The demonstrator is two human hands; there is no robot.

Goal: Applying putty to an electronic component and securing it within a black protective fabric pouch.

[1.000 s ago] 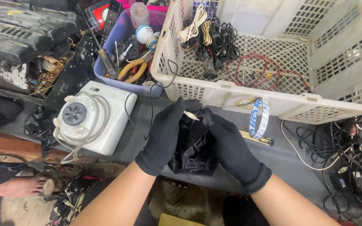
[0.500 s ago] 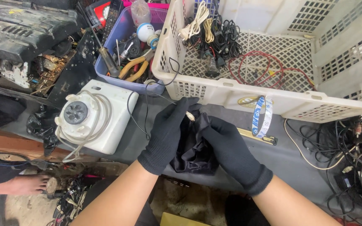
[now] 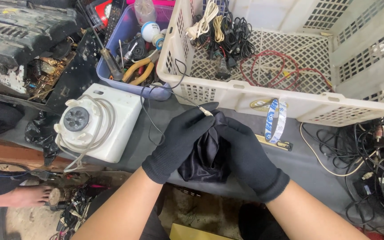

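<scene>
Left hand (image 3: pixel 181 140), black-gloved: fingers curled closed, fingertips pinching a small metal cable plug (image 3: pixel 206 111) at frame centre. Right hand (image 3: pixel 245 153), also gloved: fingers closed around a black satin pouch (image 3: pixel 205 160) held between both hands, just below the plug. A thin black cable (image 3: pixel 156 106) runs from the plug toward upper left. White appliance (image 3: pixel 96 122) lies left; white lattice basket (image 3: pixel 290 100) spans the upper frame.
</scene>
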